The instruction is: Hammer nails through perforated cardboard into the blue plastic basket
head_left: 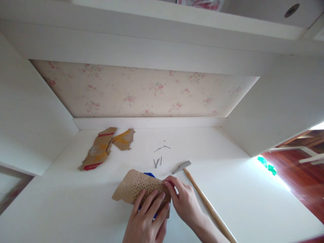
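A brown cardboard piece (134, 184) dotted with many small holes lies over a blue object (150, 174), which shows only at the edges; its kind is hidden. My left hand (146, 219) rests on the cardboard's near side, fingers spread and lying flat on it. At the right end, my right hand (183, 195) pinches the cardboard's edge between thumb and forefinger. Just right of that hand lies a hammer with a metal head (181, 166) and a long wooden handle (207, 204). Several loose nails (157, 162) lie beyond the cardboard.
Two torn cardboard scraps, a larger red-striped one (97, 152) and a smaller yellow-stained one (124, 139), lie at the back left of the white tabletop (202, 145). White side panels and an overhead shelf (152, 17) enclose it. A green item (267, 165) is beyond the right edge.
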Available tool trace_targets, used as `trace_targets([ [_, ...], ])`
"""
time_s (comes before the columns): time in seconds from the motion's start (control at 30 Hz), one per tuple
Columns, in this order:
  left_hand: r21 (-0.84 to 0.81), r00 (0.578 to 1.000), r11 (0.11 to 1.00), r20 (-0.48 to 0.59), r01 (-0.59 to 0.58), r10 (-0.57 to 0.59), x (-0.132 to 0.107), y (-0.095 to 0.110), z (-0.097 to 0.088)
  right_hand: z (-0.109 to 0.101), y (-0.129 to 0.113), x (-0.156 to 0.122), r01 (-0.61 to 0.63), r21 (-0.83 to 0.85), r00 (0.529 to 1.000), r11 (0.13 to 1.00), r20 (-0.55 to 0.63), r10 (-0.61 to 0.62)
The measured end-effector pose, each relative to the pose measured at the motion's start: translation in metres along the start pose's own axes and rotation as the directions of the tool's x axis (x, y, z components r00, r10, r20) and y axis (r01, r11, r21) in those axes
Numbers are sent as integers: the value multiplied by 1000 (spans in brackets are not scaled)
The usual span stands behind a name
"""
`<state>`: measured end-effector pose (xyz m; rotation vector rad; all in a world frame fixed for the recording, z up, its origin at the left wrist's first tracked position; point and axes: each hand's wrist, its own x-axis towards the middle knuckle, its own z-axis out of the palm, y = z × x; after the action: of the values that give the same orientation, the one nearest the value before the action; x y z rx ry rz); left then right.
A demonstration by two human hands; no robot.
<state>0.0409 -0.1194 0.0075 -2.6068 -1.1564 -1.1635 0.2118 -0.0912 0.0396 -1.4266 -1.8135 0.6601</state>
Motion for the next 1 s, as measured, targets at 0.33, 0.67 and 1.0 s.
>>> trace_targets([
  [0.33, 83, 996, 993, -26, -84, 86, 6, -6, -3, 3, 2, -4, 25, -69, 1000, 997, -8, -26],
  [0.67, 54, 994, 993, 7, -106, 106, 9, -20, -5, 4, 0, 0, 106, -150, 994, 983, 17, -105],
  [1.0, -133, 977, 968, 41, 215, -211, 49, -24, -1, 4, -1, -1, 64, -87, 998, 994, 8, -64],
])
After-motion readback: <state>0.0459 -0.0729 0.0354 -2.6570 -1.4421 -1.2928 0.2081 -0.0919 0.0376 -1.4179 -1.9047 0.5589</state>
